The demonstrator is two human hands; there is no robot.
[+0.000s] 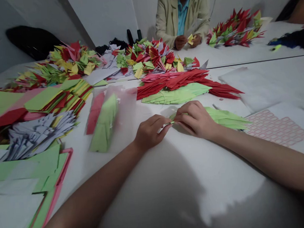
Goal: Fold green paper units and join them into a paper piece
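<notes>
We record a white table filling the view, with a seam running across it beyond our hands. Heaps of folded paper pieces in red, yellow and green lie along its far side: one far left, one at centre, one far right. At near left are stacks of cut coloured paper, a fan of grey-white folded pieces and green sheets on a pink-edged folder. A translucent plastic bag holding red and green paper lies left of our hands. Ahead, red folded strips lie partly over a row of pale green folded pieces. To the right are a white sheet and a pink-patterned sheet.

Across the table, a co-worker's hands hold a small yellow-green folded piece.

Our left hand and right hand meet above the table. Their fingers are closed narrow, pinching a green folded paper piece between them. A loose pile of green folded pieces lies against the right hand.
</notes>
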